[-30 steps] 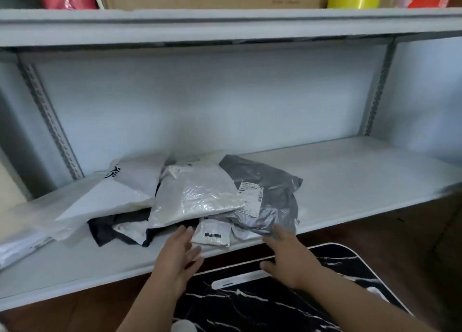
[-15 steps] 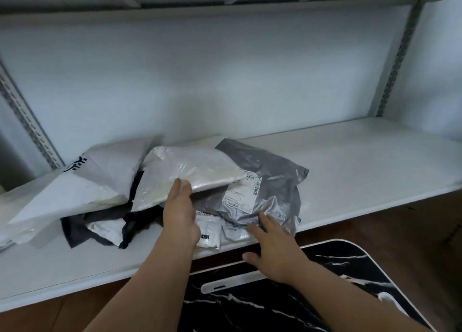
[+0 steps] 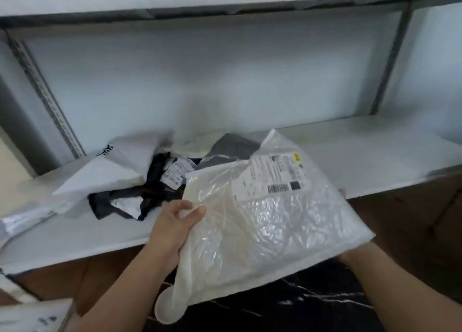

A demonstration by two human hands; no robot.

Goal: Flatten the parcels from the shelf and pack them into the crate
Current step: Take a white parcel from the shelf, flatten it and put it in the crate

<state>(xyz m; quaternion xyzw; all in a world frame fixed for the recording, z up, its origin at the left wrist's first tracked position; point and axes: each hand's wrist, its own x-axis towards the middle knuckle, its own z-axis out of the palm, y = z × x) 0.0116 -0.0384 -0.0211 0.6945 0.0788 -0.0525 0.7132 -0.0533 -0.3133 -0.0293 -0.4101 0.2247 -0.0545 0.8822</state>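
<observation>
Head view: left hand clenched on white parcel's left edge, thumb on top. Right hand beneath right corner, grip hidden. Label end tilted toward shelf, long axis running away from body.

Pale wall, brown wooden floor

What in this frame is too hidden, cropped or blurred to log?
- Right hand, head view: fingers hidden under the white plastic parcel; grip unclear.
- Shipping label on that parcel: text too blurred to read.
- Grey parcel on the shelf: mostly covered by the held parcel.
- Black marbled crate: its inside is hidden by the parcel and cut by the bottom edge.
- Left hand grips the parcel's edge, plainly visible.
</observation>
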